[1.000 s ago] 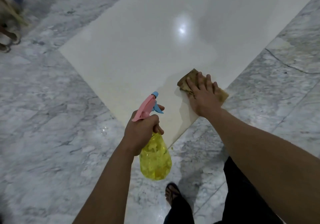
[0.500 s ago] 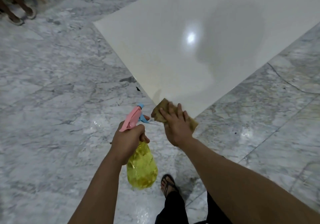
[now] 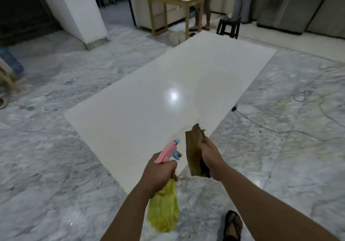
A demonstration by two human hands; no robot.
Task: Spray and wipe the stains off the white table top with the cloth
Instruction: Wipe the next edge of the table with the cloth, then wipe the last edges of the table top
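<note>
The white glossy rectangular desk (image 3: 149, 95) lies ahead, no stains discernible. A yellow spray bottle with pink trigger (image 3: 164, 199) is gripped by the left hand (image 3: 158, 173); a brown folded cloth (image 3: 195, 155) is held lifted by the right hand (image 3: 211, 158). A pause between wipes is judged; aiming at a remaining stain is called for next.
</note>
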